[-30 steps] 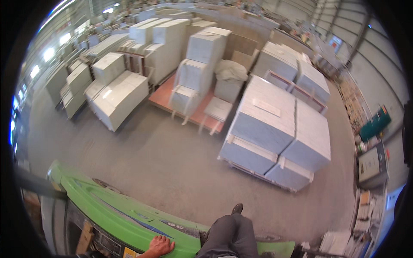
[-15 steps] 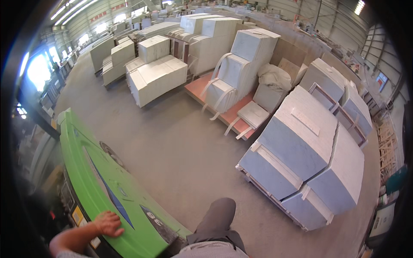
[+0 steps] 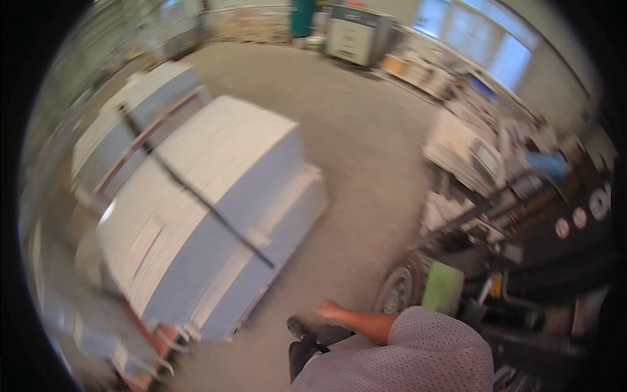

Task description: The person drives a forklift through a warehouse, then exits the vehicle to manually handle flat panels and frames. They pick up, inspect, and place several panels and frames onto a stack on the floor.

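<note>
My right hand (image 3: 332, 310) hangs low in front of my body, over the concrete floor, with the forearm reaching out from a grey mesh sleeve. Motion smears its fingers, and no object shows in it. Nearest to it on the left stand two big bundles of pale stone slabs (image 3: 261, 134), side by side with a dark gap between them. Behind my arm, to the right, are the wheel (image 3: 398, 293) and a green panel (image 3: 444, 287) of a dark vehicle. My left hand is out of view.
At the far side, a grey cabinet (image 3: 351, 38) stands near a green cylinder (image 3: 301, 18). Along the right wall lie piled slabs and clutter (image 3: 457, 140). Dark vehicle framework (image 3: 542, 261) takes up the right edge. A reddish pallet (image 3: 163, 340) shows at lower left.
My view has swung to the right. The green vehicle body with my left hand resting on it has left the picture, the slab bundles have shifted left, and my right arm has come in.
</note>
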Available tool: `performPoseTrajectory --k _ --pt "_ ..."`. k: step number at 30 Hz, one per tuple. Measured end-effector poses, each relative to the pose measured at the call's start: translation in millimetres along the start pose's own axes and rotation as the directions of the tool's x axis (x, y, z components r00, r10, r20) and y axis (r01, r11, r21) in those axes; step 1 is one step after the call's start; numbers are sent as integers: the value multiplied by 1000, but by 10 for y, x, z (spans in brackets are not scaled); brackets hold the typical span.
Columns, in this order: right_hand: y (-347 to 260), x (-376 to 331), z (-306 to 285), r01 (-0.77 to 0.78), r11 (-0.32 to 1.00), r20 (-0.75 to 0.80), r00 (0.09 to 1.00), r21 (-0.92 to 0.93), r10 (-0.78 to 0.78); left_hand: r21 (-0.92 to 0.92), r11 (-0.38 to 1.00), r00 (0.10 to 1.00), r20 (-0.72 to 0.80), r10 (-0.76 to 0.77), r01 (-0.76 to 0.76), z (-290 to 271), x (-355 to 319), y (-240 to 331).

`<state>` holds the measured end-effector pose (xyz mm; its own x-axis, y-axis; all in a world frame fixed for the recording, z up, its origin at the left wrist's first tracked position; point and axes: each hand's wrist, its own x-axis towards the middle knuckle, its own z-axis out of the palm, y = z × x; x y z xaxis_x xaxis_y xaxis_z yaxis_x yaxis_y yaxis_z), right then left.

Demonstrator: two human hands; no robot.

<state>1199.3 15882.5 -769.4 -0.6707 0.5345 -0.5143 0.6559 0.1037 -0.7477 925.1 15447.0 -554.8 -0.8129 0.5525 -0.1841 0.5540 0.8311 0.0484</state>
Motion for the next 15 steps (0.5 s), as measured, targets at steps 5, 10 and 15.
performPoseTrajectory --k 5,10,15 --pt "-319 17 -484 -84 933 -244 953 349 177 -96 931 932 46 358 -353 -255 1984 1457" --pt "577 -429 -867 -307 923 -520 763 233 385 -210 819 814 135 565 -534 -159 2923 2905" --pt "1717 -1052 -1084 -609 787 -423 742 -100 521 -318 773 735 256 628 -549 45 3210 4316"
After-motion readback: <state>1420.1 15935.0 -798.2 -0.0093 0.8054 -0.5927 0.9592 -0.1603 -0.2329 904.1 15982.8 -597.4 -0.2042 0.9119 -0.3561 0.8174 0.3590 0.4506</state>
